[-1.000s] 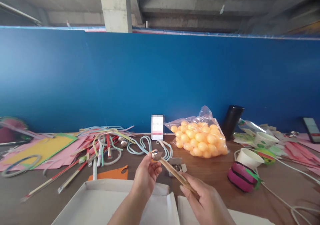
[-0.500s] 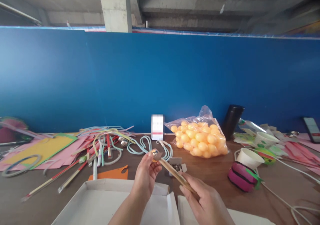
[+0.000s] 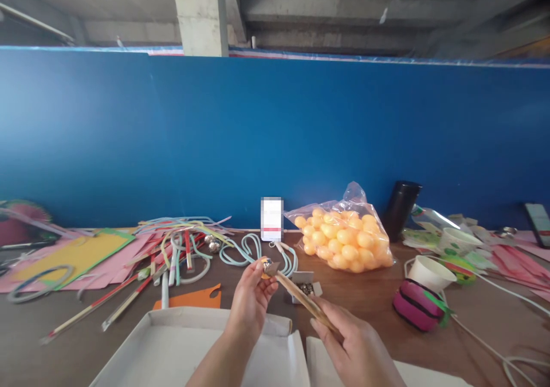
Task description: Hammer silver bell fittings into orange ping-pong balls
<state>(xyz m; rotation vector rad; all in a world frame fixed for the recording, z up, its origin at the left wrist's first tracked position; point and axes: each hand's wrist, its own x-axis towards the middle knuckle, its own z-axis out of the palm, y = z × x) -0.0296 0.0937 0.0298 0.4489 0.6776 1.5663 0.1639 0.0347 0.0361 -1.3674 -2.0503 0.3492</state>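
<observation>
My left hand [image 3: 251, 298] is closed, pinching a small shiny metallic piece [image 3: 268, 267] between thumb and fingertips; its exact kind is too small to make out. My right hand [image 3: 350, 335] grips a flat, light-brown wooden stick [image 3: 303, 300], which slants up to the left. The stick's far tip meets or overlaps the shiny piece; whether they are joined I cannot tell. Behind the stick, a small open box [image 3: 317, 289] contains little dark metallic bits. Below my left wrist lies a large open white cardboard box [image 3: 206, 341].
A clear bag of orange balls [image 3: 339, 241] sits behind my right hand. To the right are a black bottle [image 3: 400, 209], a paper cup [image 3: 429, 273], a purple pouch [image 3: 416, 305] and white cable. Tubes, sticks and coloured paper [image 3: 73, 255] cover the left. A phone [image 3: 272, 218] leans upright.
Both hands keep nearly the same pose and grip. The whole view has shifted very slightly; nothing has been let go or picked up.
</observation>
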